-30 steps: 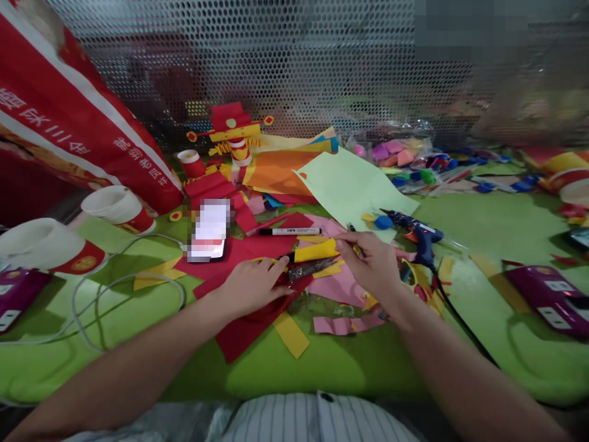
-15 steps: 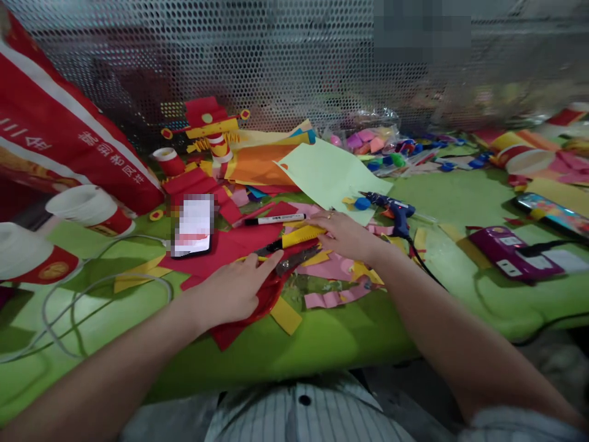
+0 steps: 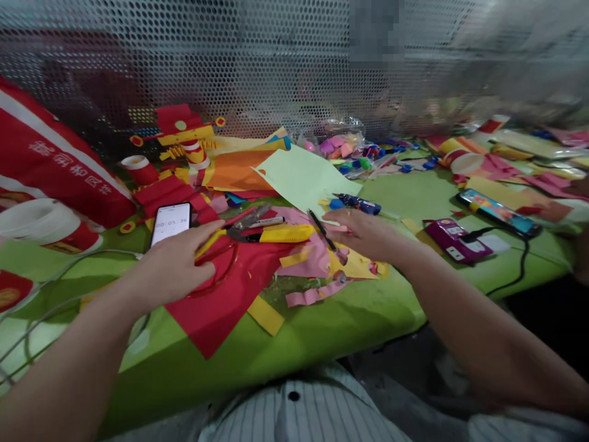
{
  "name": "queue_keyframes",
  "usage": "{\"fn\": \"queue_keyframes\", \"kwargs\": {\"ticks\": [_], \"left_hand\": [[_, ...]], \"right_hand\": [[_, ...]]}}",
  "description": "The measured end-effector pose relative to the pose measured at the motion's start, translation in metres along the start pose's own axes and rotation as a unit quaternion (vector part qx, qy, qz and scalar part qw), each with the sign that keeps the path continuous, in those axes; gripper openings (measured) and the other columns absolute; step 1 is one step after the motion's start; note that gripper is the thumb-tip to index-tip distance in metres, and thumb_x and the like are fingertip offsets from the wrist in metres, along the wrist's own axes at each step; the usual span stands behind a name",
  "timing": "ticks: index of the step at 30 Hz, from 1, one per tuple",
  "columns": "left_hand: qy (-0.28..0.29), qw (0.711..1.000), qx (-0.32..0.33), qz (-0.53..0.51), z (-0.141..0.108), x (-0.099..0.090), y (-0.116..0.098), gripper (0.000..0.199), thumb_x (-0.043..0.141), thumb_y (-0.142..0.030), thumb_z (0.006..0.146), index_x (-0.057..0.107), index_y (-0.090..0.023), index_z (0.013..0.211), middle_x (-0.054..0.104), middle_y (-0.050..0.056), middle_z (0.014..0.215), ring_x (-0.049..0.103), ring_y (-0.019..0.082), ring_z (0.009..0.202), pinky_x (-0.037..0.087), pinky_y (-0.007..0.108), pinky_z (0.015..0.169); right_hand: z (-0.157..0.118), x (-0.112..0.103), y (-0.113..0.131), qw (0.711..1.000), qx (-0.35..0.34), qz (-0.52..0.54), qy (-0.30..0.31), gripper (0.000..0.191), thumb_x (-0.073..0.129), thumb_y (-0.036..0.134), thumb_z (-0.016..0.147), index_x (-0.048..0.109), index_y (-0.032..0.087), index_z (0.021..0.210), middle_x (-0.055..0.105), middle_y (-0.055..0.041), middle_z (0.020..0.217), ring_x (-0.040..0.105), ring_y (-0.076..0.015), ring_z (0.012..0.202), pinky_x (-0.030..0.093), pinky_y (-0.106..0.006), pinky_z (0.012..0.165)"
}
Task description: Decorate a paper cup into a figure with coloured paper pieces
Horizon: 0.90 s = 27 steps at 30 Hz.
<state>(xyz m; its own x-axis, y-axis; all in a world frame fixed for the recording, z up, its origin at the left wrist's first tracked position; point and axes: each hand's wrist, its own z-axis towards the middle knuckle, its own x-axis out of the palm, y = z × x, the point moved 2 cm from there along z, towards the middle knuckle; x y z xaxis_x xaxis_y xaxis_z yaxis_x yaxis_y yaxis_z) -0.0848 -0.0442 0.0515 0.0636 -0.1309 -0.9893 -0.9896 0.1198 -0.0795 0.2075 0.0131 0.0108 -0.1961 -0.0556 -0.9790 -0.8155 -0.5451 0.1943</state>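
My left hand (image 3: 181, 261) is closed around the yellow handle of scissors (image 3: 248, 226), whose grey blades point right. Beneath it lies a sheet of red paper (image 3: 214, 319). Right of the blades is a yellow utility knife (image 3: 285, 233), with a white marker (image 3: 269, 221) just behind it. My right hand (image 3: 363, 232) reaches over the paper scraps with its fingers stretched out and the tips beside a slim black pen-like stick (image 3: 323, 230). A small pink strip shows at those fingers. Pink paper (image 3: 307, 263) lies in front. Behind the hand, the blue glue gun (image 3: 361, 203) is partly hidden.
At left are a phone (image 3: 171, 222) showing a timer, white cables and stacked paper cups (image 3: 50, 224). A red paper figure (image 3: 177, 126) stands at the back near pale green paper (image 3: 306, 175). To the right are a purple power strip (image 3: 455, 239) and another phone (image 3: 499, 212).
My left hand has shifted left and the scissors have moved off the utility knife with it. My right hand has come off the knife, and the black stick now shows by its fingertips. The view has turned right.
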Motion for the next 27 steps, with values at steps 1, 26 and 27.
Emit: {"fn": "queue_keyframes", "kwargs": {"ticks": [1, 26, 27], "left_hand": [[-0.019, 1.000, -0.013, -0.004, 0.003, 0.002, 0.001, 0.064, 0.044, -0.023, 0.072, 0.035, -0.021, 0.136, 0.051, 0.004, 0.130, 0.051, 0.026, 0.114, 0.042, 0.033, 0.091], [-0.121, 0.977, 0.059, -0.168, 0.022, 0.041, -0.020, 0.053, 0.042, -0.044, 0.082, 0.042, -0.018, 0.128, 0.055, 0.012, 0.118, 0.055, 0.026, 0.102, 0.045, 0.043, 0.087], [-0.077, 0.959, 0.078, -0.261, 0.019, 0.043, -0.030, 0.060, 0.045, -0.047, 0.081, 0.035, -0.020, 0.133, 0.055, 0.012, 0.117, 0.059, 0.022, 0.091, 0.049, 0.039, 0.079]], "right_hand": [[-0.010, 0.003, 0.000, 1.000, 0.001, 0.000, 0.006, 0.043, 0.038, 0.037, 0.088, 0.051, 0.014, 0.122, 0.054, -0.0146, 0.127, 0.052, -0.0270, 0.114, 0.045, -0.043, 0.090], [0.028, 0.018, 0.034, 0.645, 0.134, 0.734, -0.165, 0.007, 0.054, 0.018, 0.076, 0.052, 0.022, 0.081, 0.059, 0.0047, 0.064, 0.063, -0.0113, 0.063, 0.053, -0.027, 0.063], [0.035, 0.023, 0.039, 0.623, 0.147, 0.752, -0.159, 0.008, 0.052, 0.016, 0.076, 0.051, 0.022, 0.081, 0.058, 0.0049, 0.063, 0.063, -0.0115, 0.063, 0.053, -0.028, 0.064]]}}
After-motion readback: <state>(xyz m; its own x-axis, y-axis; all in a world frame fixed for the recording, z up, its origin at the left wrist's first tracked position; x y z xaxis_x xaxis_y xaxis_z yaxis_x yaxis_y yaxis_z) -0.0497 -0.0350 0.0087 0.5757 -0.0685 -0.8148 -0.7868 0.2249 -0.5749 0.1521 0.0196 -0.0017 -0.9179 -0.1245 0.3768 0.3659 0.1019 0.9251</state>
